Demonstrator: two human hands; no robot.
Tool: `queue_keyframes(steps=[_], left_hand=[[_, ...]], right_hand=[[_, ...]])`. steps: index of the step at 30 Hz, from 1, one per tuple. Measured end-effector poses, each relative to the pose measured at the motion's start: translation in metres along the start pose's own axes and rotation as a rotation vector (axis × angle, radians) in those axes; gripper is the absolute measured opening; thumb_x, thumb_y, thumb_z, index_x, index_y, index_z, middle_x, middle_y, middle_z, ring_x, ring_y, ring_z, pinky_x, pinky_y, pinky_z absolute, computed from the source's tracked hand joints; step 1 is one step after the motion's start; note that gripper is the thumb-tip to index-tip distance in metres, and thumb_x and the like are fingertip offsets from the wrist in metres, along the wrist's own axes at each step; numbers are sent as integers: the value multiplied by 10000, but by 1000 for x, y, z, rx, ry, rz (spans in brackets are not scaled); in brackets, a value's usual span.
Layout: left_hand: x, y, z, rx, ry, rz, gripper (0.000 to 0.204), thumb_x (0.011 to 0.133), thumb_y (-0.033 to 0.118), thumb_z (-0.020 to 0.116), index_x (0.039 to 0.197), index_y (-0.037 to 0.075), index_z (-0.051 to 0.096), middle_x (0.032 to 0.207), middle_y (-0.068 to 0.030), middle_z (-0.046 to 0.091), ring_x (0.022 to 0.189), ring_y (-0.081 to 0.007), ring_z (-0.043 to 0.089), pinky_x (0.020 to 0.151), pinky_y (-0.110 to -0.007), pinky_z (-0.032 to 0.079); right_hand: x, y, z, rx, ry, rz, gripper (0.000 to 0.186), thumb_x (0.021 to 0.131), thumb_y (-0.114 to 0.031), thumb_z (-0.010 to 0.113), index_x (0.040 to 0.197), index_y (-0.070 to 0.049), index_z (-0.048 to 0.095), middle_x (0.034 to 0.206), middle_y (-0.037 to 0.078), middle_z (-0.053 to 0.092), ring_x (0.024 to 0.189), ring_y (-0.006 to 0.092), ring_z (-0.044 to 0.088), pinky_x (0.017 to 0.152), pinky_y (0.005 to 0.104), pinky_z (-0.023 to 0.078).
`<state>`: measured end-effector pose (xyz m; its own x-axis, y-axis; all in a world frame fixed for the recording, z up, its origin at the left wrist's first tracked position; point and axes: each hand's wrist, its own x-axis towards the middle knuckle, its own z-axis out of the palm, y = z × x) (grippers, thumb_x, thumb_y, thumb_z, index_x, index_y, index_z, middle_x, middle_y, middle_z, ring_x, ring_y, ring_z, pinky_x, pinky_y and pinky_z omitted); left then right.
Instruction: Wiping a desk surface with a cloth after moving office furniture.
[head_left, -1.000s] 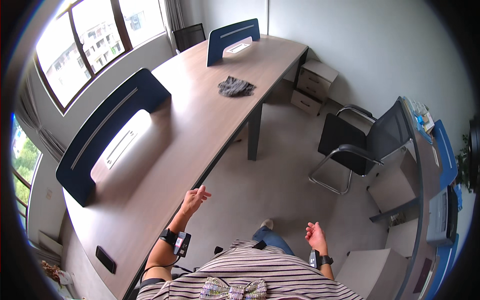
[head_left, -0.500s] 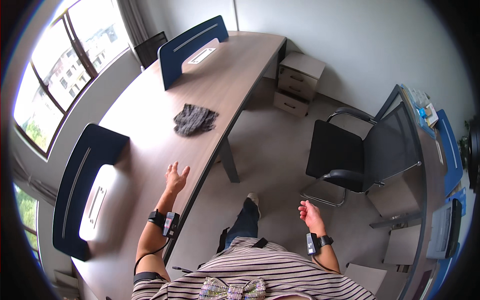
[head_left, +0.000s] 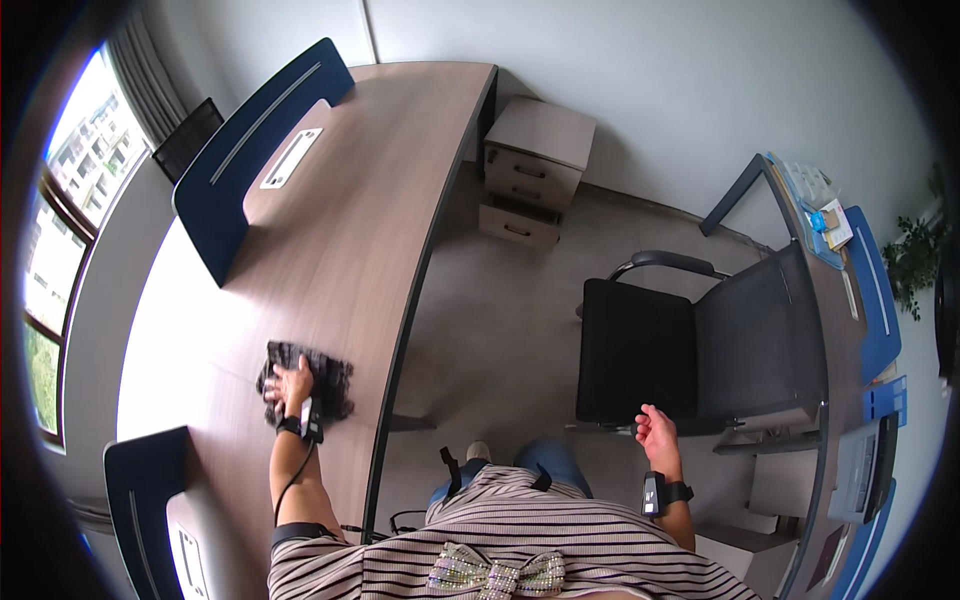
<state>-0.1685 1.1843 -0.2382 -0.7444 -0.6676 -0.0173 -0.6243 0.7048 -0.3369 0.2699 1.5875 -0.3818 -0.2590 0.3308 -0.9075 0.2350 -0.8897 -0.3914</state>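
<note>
A dark grey, crumpled cloth [head_left: 332, 384] lies on the wood-grain desk [head_left: 345, 225] to my left. My left hand [head_left: 290, 384] rests on top of it, palm down, with the fingers spread; part of the cloth is hidden beneath the hand. Over the floor on the right, in front of the black chair [head_left: 640, 345], my right hand [head_left: 656, 432] hangs in the air. Its fingers are curled in, and nothing shows in them. Each wrist wears a strapped-on device with a cable.
Blue divider panels [head_left: 265, 150] stand along the desk's window side. A drawer cabinet [head_left: 535, 170], its lowest drawer slightly out, is by the wall. Another desk at the right holds papers and a printer-like device [head_left: 865, 470]. The desk's dark edge [head_left: 408, 310] runs beside me.
I have moved forward along the desk. My left hand, raised before, has come down onto the cloth. My right hand stays curled in the air.
</note>
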Motion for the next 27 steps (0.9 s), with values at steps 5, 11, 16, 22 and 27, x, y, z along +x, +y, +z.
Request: queue_keyframes(steps=[5, 11, 16, 22, 27], left_hand=[[-17, -60, -4, 62, 181, -66, 692, 730, 599, 303, 1263, 173, 188, 1313, -155, 115, 1191, -380, 100, 878, -588, 141], [4, -110, 11, -5, 120, -195, 705, 720, 625, 285, 1269, 200, 164, 1319, -123, 109, 1195, -358, 86, 905, -558, 101], [5, -120, 40, -26, 111, -569, 787, 689, 670, 255, 1278, 167, 118, 1308, -190, 53, 1165, -436, 76, 895, -566, 131], [-63, 1, 37, -25, 43, -125, 725, 734, 612, 263, 1278, 156, 112, 1322, -163, 39, 1197, -389, 27, 878, -598, 103], [-68, 65, 17, -49, 68, 343, 688, 760, 530, 330, 1272, 119, 127, 1310, -190, 69, 1190, -403, 38, 887, -587, 95]], right_hand=[[9, 14, 12, -5, 34, 153, 138, 769, -244, 513, 800, -114, 550, 629, -18, 520, 496, 55, 428, 466, 195, 365], [61, -28, 71, -27, -27, 28, 124, 758, -245, 525, 722, -127, 539, 599, -41, 513, 477, 32, 431, 444, 168, 349], [94, -63, 124, -97, -108, 52, 120, 746, -245, 539, 751, -125, 542, 606, -35, 510, 476, 39, 425, 440, 183, 351], [114, -83, 142, -132, -106, -19, 124, 724, -203, 555, 775, -91, 542, 604, -7, 521, 472, 52, 439, 427, 191, 362], [108, -103, 173, -180, -176, -40, 120, 750, -192, 527, 797, -83, 541, 611, -7, 514, 476, 56, 434, 431, 196, 357]])
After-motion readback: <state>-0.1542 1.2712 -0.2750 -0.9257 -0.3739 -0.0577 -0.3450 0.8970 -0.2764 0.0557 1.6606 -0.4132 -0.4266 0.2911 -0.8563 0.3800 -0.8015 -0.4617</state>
